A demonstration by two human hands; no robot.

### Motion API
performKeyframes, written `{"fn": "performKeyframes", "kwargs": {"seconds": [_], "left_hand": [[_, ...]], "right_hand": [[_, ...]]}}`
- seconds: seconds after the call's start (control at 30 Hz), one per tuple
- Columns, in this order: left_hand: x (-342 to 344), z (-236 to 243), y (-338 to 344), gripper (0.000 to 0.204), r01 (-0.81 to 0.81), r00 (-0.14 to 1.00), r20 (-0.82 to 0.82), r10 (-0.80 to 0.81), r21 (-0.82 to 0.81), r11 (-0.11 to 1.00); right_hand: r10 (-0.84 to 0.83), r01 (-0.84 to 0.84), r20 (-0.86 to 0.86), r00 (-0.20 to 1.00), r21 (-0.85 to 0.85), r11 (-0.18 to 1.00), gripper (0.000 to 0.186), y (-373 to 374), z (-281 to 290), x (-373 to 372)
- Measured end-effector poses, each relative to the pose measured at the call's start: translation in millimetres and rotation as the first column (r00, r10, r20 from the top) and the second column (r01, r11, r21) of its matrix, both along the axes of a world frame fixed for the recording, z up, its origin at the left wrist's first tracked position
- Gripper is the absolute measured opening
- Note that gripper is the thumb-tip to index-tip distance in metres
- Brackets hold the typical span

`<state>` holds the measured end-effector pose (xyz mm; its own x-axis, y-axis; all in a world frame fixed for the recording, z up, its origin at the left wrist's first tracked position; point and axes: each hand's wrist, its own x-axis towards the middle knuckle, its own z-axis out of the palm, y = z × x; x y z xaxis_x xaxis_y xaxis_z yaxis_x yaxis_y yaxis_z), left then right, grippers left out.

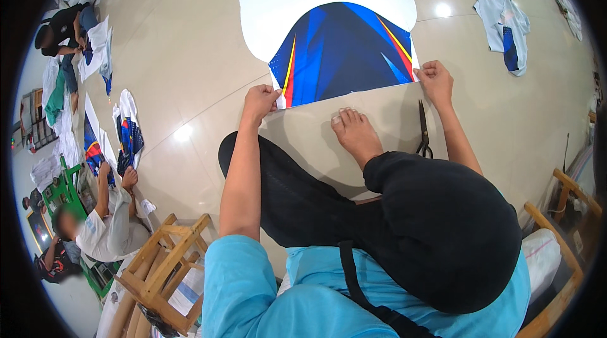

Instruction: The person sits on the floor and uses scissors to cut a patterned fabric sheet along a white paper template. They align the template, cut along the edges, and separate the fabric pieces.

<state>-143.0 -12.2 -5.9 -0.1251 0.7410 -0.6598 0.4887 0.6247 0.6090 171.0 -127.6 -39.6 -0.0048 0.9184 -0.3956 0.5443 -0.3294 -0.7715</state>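
A printed panel (344, 54) lies on the floor in front of me, dark blue with red and yellow streaks and a curved top. White material (284, 3) surrounds its curve; whether it is cloth or paper I cannot tell. My left hand (260, 104) pinches the panel's near left corner. At the near right corner, my right hand (436, 82) does the same, fingers closed on the edge. Between the hands the near edge runs fairly straight. A pair of black scissors (423, 129) rests on the floor beside my right forearm, its blades pointing away from me.
My bare foot (355, 132) stands just short of the panel. Another white and blue piece (502, 28) lies at the far right. Wooden stools (161, 275) flank me. To the left, people (107, 218) sit handling similar printed pieces (129, 132), near a green metal frame (69, 196).
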Motion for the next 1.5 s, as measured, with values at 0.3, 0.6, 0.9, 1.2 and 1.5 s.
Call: {"fn": "performKeyframes", "kwargs": {"seconds": [0.3, 0.6, 0.9, 1.2, 1.5], "left_hand": [[3.0, -0.7, 2.9, 0.024, -0.046, 0.999, 0.0, 0.046, 0.017, 0.999], [10.1, -10.3, 16.6, 0.036, -0.223, 0.975, 0.014, 0.224, 0.147, 0.964], [6.6, -17.4, 59.8, 0.031, -0.16, 0.985, -0.013, 0.17, 0.285, 0.945], [3.3, -11.2, 101.8, 0.021, -0.091, 0.996, 0.035, 0.086, 0.216, 0.972], [2.1, -8.5, 98.5, 0.021, -0.131, 0.991, 0.032, 0.127, 0.186, 0.974]], "right_hand": [[0.112, -0.105, 0.055, 0.992, -0.112, 0.988, 0.042, -15.0, -8.4, -36.7], [0.129, -0.115, 0.109, 0.986, -0.13, 0.985, 0.046, -12.5, -11.2, -40.1], [0.28, -0.242, 0.208, 0.937, -0.191, 0.951, 0.05, -3.4, -7.5, -37.6], [0.305, -0.293, 0.326, 0.895, -0.085, 0.952, 0.049, -14.9, -48.9, -38.9], [-0.012, 0.008, 0.2, 0.98, 0.022, 1.0, 0.043, 19.1, -13.2, 24.6]]}}
